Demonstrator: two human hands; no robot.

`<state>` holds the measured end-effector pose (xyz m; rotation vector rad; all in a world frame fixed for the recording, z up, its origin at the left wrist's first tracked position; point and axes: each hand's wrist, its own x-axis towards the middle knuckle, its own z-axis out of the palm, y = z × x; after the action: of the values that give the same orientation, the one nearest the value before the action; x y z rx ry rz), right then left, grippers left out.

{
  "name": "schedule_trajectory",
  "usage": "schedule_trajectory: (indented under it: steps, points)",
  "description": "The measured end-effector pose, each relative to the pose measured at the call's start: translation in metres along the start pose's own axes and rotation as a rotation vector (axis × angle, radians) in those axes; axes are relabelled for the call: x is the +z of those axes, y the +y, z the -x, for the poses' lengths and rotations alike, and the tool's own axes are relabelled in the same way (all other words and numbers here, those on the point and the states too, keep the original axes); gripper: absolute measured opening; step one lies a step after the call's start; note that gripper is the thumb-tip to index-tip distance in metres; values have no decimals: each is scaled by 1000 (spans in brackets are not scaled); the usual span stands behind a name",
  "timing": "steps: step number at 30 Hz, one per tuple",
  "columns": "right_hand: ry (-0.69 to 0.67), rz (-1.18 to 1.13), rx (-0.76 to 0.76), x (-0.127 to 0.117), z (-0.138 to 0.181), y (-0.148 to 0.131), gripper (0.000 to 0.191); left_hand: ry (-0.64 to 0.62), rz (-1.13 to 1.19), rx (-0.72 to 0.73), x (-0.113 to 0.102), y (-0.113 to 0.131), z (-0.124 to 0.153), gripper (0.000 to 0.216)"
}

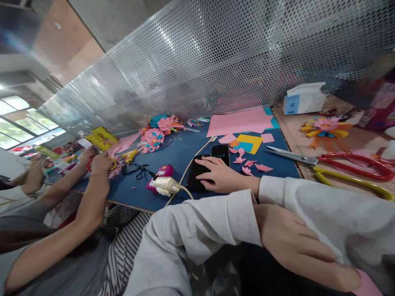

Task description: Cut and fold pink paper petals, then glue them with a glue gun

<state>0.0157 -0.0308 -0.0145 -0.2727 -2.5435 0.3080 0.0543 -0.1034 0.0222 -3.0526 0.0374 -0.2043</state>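
On blue table (180, 150), resting spread r. hand (221, 174), not gripping, on flat black device (191, 181) (prob. stiff, slippery, best lifting by edges), curling l. hand (296, 242) w/ unclear hold.

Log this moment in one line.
Right hand: resting on black phone | Left hand: fingertips at pink paper | Table: scissors, tissue box

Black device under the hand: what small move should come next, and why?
Probably lift the right hand straight up off the black device: its fingers appear to rest on top, covering part of it. The left hand lies across the right sleeve, so a sideways pull might tangle the crossed arms.
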Motion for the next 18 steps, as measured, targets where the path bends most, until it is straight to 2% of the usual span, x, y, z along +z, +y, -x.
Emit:
schedule_trajectory:
  steps: [7,11,14,18]
  points:
    - [6,-62,-125,-3,2,0,26,89,-30,2,7,1,4,39]
    - [-61,-88,-186,-6,3,0,24,7,-2,-8,3,1,2,38]
    - [-62,-82,-140,-5,3,-1,24,-62,29,-38,-2,2,0,40]
    - [9,-32,35,-2,1,-1,26,-92,58,-59,-6,1,-1,40]
